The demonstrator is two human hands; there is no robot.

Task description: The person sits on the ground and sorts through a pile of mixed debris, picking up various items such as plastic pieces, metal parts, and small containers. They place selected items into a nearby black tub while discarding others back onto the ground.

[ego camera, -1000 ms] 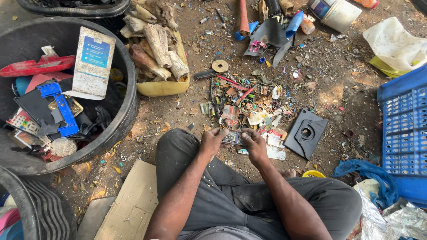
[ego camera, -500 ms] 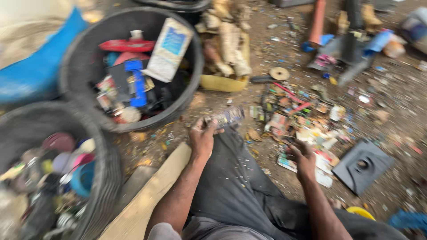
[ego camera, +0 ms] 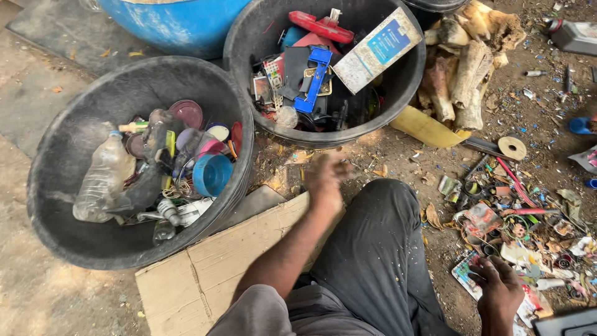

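My left hand [ego camera: 326,177] is stretched out over the dirt just in front of the rear black tub [ego camera: 235,43], blurred by motion; its fingers look spread and I see nothing in it. My right hand [ego camera: 497,285] rests palm down on the pile of small mixed scrap [ego camera: 516,224] at the right, fingers loosely on flat printed pieces. The rear tub holds a blue plastic part [ego camera: 315,81], a red piece and a white-and-blue box [ego camera: 379,50]. The nearer black tub [ego camera: 93,106] holds a clear bottle [ego camera: 102,177], a blue cap [ego camera: 211,174] and lids.
A flattened cardboard sheet [ego camera: 205,274] lies under my left arm. A blue barrel [ego camera: 180,25] stands behind the tubs. Wood chunks [ego camera: 460,74], a yellow curved piece [ego camera: 429,127] and a round disc [ego camera: 512,147] lie at the right. My bent knee [ego camera: 373,249] is in dark trousers.
My view swung left, bringing both tubs in. My left hand left the scrap pile and moved toward the rear tub. My right hand stayed on the pile.
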